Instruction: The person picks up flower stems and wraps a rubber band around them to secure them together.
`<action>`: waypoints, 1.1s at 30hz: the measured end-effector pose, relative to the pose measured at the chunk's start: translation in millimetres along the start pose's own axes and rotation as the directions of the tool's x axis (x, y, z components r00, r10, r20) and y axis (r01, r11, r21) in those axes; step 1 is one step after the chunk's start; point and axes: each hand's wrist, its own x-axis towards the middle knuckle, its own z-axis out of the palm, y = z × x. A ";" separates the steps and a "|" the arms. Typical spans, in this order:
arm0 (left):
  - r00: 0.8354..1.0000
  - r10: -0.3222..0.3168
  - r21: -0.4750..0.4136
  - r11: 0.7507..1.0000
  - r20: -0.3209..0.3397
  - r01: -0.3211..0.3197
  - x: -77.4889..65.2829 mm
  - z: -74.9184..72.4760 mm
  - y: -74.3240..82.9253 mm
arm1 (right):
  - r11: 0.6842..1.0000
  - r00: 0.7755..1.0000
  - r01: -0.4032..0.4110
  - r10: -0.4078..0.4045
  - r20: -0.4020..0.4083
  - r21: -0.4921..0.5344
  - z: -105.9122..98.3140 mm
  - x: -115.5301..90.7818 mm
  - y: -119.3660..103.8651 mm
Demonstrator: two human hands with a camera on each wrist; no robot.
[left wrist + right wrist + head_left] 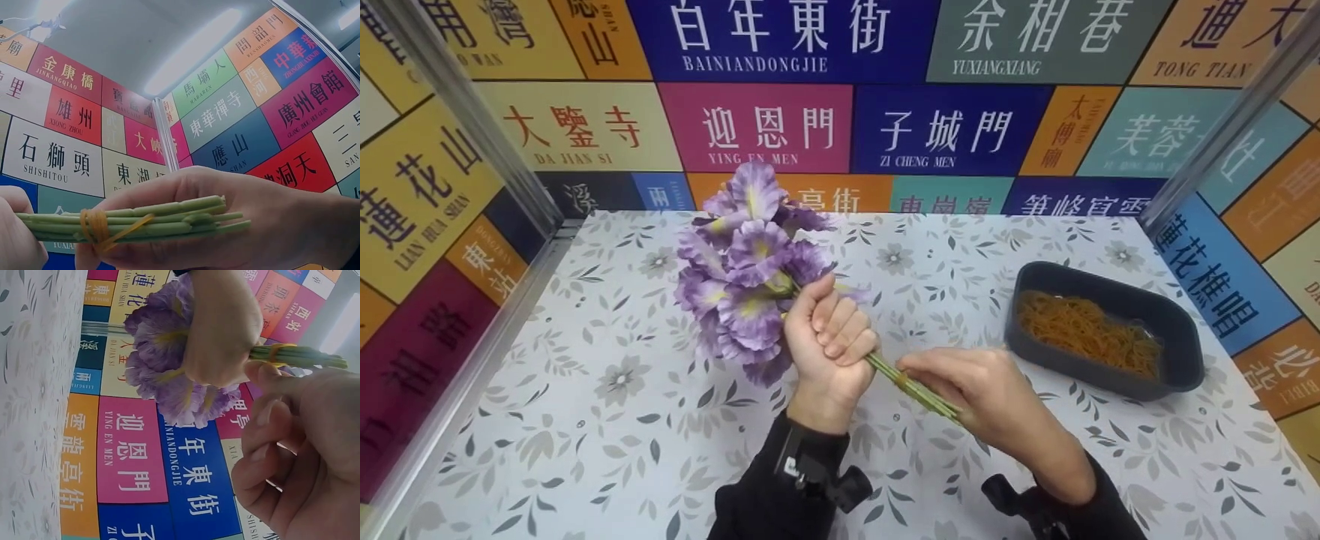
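Note:
My left hand (832, 337) grips a bunch of green stems (924, 394) just below purple flowers (754, 262) with yellow centres. The bunch slants, blooms up to the left and cut ends down to the right. A yellow-orange rubber band (95, 228) circles the stems below the left fist, with a loose strand lying along them. My right hand (982, 386) is beside the lower stems, its fingertips at the band. In the right wrist view its other fingers (261, 455) are bent. Whether it pinches the band or only touches it is unclear.
A dark grey tub (1181, 330) holding a heap of orange-brown rubber bands (1087, 330) stands at the right of the table. The tabletop (622, 450) has a leaf-and-flower print. Colourful panels with lettering (757, 127) surround it at the back and sides.

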 end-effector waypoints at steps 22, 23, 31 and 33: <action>0.999 0.022 0.060 0.998 -0.040 -0.019 6.1 -7.9 -1.0 | 0.846 0.847 -0.508 0.456 0.274 0.163 -21.9 0.8 -24.4; 0.998 0.035 0.070 0.997 -0.046 -0.032 6.4 -8.7 -1.6 | 0.852 0.843 -0.507 0.458 0.281 0.133 -19.9 0.6 -25.7; 0.986 0.110 0.140 0.986 -0.124 -0.093 7.7 -14.0 -10.0 | 0.907 0.888 -0.337 0.395 0.234 -0.251 4.1 -4.7 -31.3; 0.983 0.112 0.151 0.984 -0.147 -0.090 8.4 -14.9 -11.0 | 0.900 0.885 -0.332 0.401 0.238 -0.281 9.1 -4.6 -31.0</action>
